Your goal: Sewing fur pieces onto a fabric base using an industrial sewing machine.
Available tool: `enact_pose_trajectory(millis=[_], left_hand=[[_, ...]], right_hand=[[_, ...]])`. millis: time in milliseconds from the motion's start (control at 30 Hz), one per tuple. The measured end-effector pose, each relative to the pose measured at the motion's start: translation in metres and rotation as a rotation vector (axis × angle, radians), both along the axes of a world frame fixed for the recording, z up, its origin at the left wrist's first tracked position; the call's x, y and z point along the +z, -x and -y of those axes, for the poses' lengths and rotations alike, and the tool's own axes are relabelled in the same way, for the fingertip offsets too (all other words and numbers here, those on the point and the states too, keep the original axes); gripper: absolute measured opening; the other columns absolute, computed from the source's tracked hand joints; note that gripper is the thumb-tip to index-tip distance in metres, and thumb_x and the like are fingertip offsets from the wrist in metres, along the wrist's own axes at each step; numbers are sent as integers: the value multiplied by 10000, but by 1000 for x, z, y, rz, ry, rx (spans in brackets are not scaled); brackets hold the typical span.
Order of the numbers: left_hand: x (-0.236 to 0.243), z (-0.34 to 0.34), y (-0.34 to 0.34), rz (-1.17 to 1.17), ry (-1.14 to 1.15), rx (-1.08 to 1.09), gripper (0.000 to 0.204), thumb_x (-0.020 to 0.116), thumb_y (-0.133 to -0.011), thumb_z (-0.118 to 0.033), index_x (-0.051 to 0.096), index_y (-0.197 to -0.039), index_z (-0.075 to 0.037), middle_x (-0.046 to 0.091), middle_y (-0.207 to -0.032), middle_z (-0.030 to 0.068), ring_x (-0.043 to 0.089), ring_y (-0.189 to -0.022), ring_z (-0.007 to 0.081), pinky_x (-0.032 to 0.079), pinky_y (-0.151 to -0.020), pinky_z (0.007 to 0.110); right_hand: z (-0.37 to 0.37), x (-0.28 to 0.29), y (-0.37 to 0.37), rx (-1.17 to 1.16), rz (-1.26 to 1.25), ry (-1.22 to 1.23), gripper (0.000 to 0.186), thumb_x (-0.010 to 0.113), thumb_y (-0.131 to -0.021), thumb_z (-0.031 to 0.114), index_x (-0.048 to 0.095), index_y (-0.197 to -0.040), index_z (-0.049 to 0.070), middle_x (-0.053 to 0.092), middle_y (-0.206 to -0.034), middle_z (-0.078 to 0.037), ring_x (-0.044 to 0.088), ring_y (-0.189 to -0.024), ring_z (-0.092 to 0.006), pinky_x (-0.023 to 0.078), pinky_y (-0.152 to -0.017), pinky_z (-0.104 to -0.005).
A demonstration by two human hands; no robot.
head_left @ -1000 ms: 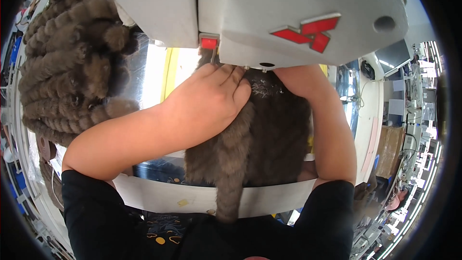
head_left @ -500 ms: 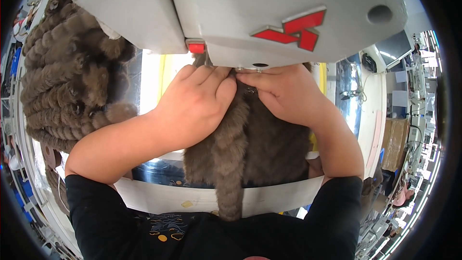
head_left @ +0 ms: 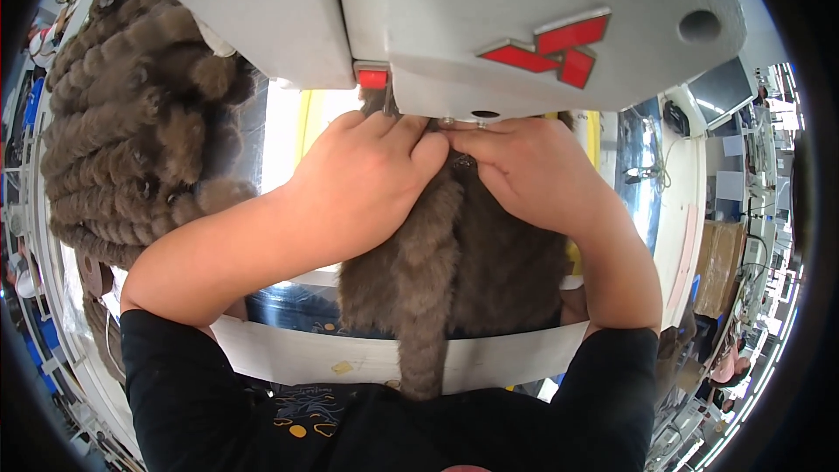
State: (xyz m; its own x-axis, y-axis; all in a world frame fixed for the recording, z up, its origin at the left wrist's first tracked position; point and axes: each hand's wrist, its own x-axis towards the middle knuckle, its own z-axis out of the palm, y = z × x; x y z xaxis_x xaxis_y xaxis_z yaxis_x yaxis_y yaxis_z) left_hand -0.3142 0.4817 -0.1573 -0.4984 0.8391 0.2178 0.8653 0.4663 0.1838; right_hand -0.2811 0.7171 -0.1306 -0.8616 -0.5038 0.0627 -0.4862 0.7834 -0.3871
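Note:
A large grey sewing machine (head_left: 559,0) with a raised red emblem fills the upper part of the view. Just beneath its head, my left hand (head_left: 371,175) and my right hand (head_left: 533,170) press close together on a brown fur piece (head_left: 507,271). Both have their fingers closed on the fur's upper edge, the left thumb almost meeting the right fingertips. A long strip of fur (head_left: 424,297) runs down from between them and hangs over the table's front edge. The machine head hides the far fingertips and the stitching spot.
At the left lies a big pile of ribbed brown fur (head_left: 122,122). A cardboard box (head_left: 721,267) stands beyond the right side of the table. A dark cable (head_left: 673,118) rests at the right near the machine. The white table edge (head_left: 323,354) curves in front of me.
My view has shifted slightly, so the machine and fur sit a little further right in the picture. Both hands keep nearly the same grip on the fur.

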Motion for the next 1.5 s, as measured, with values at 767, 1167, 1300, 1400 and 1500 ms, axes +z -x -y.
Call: enact_pose_trajectory(millis=[767, 1167, 1300, 1400, 1500], left_hand=[[20, 8, -12, -2, 99, -88, 325, 614, -830, -131, 623, -1114, 26, 671, -1274, 268, 711, -916, 282, 567, -776, 371], [20, 3, -18, 121, 90, -133, 385, 652, -744, -88, 604, -1108, 29, 611, -1380, 284, 689, -938, 322, 562, -832, 403], [16, -2, -19, 109, 62, -135, 394, 645, -750, -91, 604, -1120, 37, 614, -1366, 293, 692, -941, 325, 562, -841, 401], [19, -3, -19, 105, 93, -126, 410, 642, -749, -94, 604, -1135, 42, 621, -1348, 298, 694, -948, 332, 560, -848, 399], [23, 1, -15, 61, 106, -138, 415, 640, -748, -94, 607, -1139, 40, 629, -1338, 291, 697, -954, 332, 557, -837, 394]], right_hand=[[8, 11, -12, 56, 103, -9, 236, 620, -890, 104, 732, -1093, 61, 742, -1152, -32, 713, -987, -277, 584, -785, -411], [5, 18, -20, 56, 102, -40, 140, 610, -859, 88, 723, -934, 53, 733, -1004, -56, 703, -926, -294, 565, -730, -431], [1, 16, -18, 66, 118, -90, 129, 607, -853, 90, 721, -905, 59, 728, -980, -53, 701, -903, -297, 564, -713, -430], [-1, 11, -19, 74, 64, 4, 124, 595, -854, 85, 715, -883, 67, 721, -963, -46, 699, -871, -296, 561, -696, -432], [5, 11, -18, 81, 55, -17, 121, 580, -851, 79, 701, -855, 68, 706, -930, -44, 695, -841, -296, 555, -666, -434]])
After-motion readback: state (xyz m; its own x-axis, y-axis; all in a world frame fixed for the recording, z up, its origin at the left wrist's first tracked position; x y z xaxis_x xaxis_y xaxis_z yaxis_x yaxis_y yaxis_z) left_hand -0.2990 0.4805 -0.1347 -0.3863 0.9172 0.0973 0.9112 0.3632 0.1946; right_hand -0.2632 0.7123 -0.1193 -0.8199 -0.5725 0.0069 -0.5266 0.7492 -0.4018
